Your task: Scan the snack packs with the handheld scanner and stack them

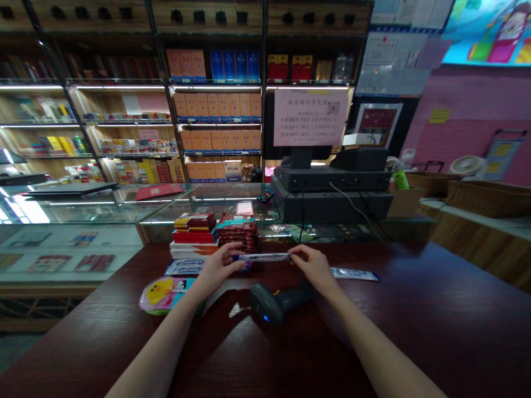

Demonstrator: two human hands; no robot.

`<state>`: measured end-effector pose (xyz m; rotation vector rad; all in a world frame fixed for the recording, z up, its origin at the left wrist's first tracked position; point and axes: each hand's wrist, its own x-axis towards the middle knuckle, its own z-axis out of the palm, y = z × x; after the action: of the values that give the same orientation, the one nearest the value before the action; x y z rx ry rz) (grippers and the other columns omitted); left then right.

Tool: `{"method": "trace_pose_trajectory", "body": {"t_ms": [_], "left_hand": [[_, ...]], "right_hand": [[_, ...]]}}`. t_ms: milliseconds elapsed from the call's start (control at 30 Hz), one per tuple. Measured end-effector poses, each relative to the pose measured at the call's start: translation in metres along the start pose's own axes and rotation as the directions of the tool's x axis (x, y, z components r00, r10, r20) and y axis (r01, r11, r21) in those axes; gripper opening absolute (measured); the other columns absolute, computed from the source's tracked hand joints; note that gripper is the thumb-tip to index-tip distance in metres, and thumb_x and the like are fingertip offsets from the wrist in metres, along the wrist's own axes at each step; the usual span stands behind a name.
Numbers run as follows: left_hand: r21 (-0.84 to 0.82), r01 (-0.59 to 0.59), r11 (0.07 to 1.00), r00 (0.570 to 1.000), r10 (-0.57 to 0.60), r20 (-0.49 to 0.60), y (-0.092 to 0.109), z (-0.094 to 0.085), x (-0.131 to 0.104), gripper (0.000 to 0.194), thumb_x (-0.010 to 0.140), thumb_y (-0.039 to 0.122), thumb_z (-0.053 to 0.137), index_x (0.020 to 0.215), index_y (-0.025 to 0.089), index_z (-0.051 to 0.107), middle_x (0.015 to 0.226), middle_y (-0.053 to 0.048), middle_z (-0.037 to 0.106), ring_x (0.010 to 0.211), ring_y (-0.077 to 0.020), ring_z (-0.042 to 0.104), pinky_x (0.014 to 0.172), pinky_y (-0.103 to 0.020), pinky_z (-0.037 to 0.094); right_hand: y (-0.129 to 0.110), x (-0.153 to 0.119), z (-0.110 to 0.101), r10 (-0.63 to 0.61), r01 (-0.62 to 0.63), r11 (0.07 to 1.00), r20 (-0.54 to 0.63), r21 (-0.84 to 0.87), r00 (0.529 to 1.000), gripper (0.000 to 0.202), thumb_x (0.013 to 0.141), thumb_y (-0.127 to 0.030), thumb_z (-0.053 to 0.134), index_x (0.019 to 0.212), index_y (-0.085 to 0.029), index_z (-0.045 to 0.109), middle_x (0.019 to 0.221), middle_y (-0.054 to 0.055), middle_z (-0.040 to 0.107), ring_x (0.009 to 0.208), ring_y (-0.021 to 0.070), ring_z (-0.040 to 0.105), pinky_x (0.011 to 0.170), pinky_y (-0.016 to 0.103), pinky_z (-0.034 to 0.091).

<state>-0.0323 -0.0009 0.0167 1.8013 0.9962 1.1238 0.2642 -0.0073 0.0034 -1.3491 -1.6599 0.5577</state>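
A long, narrow blue-and-white wrapped packet (265,257) is stretched level between my two hands, above the dark wooden counter. My left hand (220,268) pinches its left end, where a purple patch shows beneath the fingers. The right end is between the thumb and fingers of my right hand (314,268). Similar blue-and-white packets (182,267) lie beside my left hand, and another long packet (354,274) lies right of my right hand. A black barcode scanner (267,305) with a blue light rests below. Near my left wrist is a pink pack with a yellow duck (164,294).
Stacked red, yellow and white boxes (194,236) and brown-red packs (238,232) stand behind my left hand. A cash register (332,182) with a paper sign (309,117) is beyond, on a glass case (224,193). Shelves of boxes (219,108) line the back.
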Motion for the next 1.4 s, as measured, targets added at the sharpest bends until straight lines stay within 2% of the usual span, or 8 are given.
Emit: {"method": "trace_pose_trajectory", "body": {"t_ms": [100, 233, 367, 533, 767, 1000, 1267, 1400], "left_hand": [[-0.037, 0.057, 0.998, 0.998, -0.056, 0.018, 0.006, -0.005, 0.001, 0.052, 0.084, 0.042, 0.069, 0.127, 0.016, 0.054, 0.112, -0.011, 0.074, 0.099, -0.0218, 0.072, 0.092, -0.043, 0.057], [-0.018, 0.054, 0.998, 0.997, -0.053, 0.059, 0.014, -0.014, -0.001, 0.053, 0.081, 0.039, 0.072, 0.126, 0.017, 0.055, 0.109, -0.010, 0.074, 0.101, -0.0221, 0.072, 0.095, -0.045, 0.056], [-0.008, 0.037, 0.999, 0.993, -0.036, 0.111, 0.018, -0.027, -0.005, 0.057, 0.074, 0.031, 0.077, 0.125, 0.019, 0.056, 0.107, -0.007, 0.074, 0.102, -0.0219, 0.071, 0.095, -0.043, 0.056], [0.103, -0.006, 0.995, 0.990, -0.008, 0.139, 0.023, -0.045, -0.014, 0.056, 0.074, 0.027, 0.077, 0.126, 0.019, 0.057, 0.110, -0.008, 0.073, 0.105, -0.0229, 0.070, 0.095, -0.042, 0.055], [0.228, -0.072, 0.971, 0.994, 0.052, 0.092, 0.028, -0.069, -0.025, 0.056, 0.075, 0.029, 0.075, 0.127, 0.022, 0.056, 0.110, -0.007, 0.074, 0.104, -0.0223, 0.069, 0.101, -0.043, 0.052], [0.267, -0.081, 0.960, 0.997, 0.073, 0.038, 0.034, -0.093, -0.040, 0.053, 0.079, 0.033, 0.072, 0.128, 0.022, 0.055, 0.111, -0.006, 0.074, 0.106, -0.0234, 0.069, 0.099, -0.044, 0.052], [0.357, -0.071, 0.931, 0.996, 0.083, -0.019, 0.010, -0.137, -0.048, 0.050, 0.081, 0.036, 0.070, 0.127, 0.024, 0.056, 0.117, -0.005, 0.073, 0.111, -0.0229, 0.068, 0.099, -0.041, 0.052], [0.373, -0.041, 0.927, 0.996, 0.065, -0.053, -0.005, -0.157, -0.051, 0.053, 0.079, 0.037, 0.072, 0.128, 0.023, 0.057, 0.117, -0.006, 0.073, 0.107, -0.0247, 0.069, 0.095, -0.041, 0.054]], "right_hand": [[-0.009, -0.003, -0.003, -0.075, 0.073, 0.996, -0.040, -0.047, 0.996, 0.021, 0.085, -0.036, 0.058, 0.092, -0.023, 0.072, 0.085, 0.003, 0.076, 0.082, 0.0231, 0.072, 0.076, 0.033, 0.051], [-0.020, -0.005, -0.005, -0.179, 0.176, 0.982, -0.045, -0.063, 0.983, 0.018, 0.086, -0.032, 0.056, 0.093, -0.023, 0.071, 0.097, 0.004, 0.076, 0.092, 0.0234, 0.071, 0.085, 0.036, 0.051], [-0.030, -0.006, -0.007, -0.254, 0.255, 0.966, 0.021, -0.038, 0.967, 0.014, 0.086, -0.029, 0.058, 0.094, -0.024, 0.069, 0.112, 0.006, 0.075, 0.107, 0.0240, 0.069, 0.097, 0.039, 0.049], [-0.044, -0.006, -0.004, -0.281, 0.287, 0.957, 0.128, -0.032, 0.951, 0.010, 0.086, -0.026, 0.058, 0.090, -0.023, 0.067, 0.121, 0.010, 0.073, 0.114, 0.0252, 0.068, 0.102, 0.041, 0.047], [-0.057, 0.001, 0.013, -0.337, 0.345, 0.938, 0.226, 0.001, 0.914, 0.007, 0.086, -0.021, 0.057, 0.089, -0.023, 0.062, 0.114, 0.009, 0.074, 0.120, 0.0245, 0.065, 0.099, 0.040, 0.047], [-0.083, 0.007, 0.031, -0.383, 0.407, 0.913, 0.292, -0.024, 0.877, 0.015, 0.083, -0.017, 0.060, 0.097, -0.021, 0.064, 0.103, 0.005, 0.073, 0.097, 0.0202, 0.068, 0.089, 0.034, 0.048], [-0.117, 0.020, 0.063, -0.369, 0.456, 0.880, 0.412, -0.135, 0.833, 0.018, 0.081, -0.012, 0.065, 0.098, -0.020, 0.065, 0.093, 0.001, 0.069, 0.085, 0.0165, 0.064, 0.078, 0.027, 0.045], [-0.133, 0.029, 0.086, -0.308, 0.469, 0.844, 0.482, -0.258, 0.820, 0.022, 0.081, -0.009, 0.065, 0.100, -0.020, 0.064, 0.098, 0.002, 0.071, 0.091, 0.0158, 0.065, 0.080, 0.024, 0.043]]}}
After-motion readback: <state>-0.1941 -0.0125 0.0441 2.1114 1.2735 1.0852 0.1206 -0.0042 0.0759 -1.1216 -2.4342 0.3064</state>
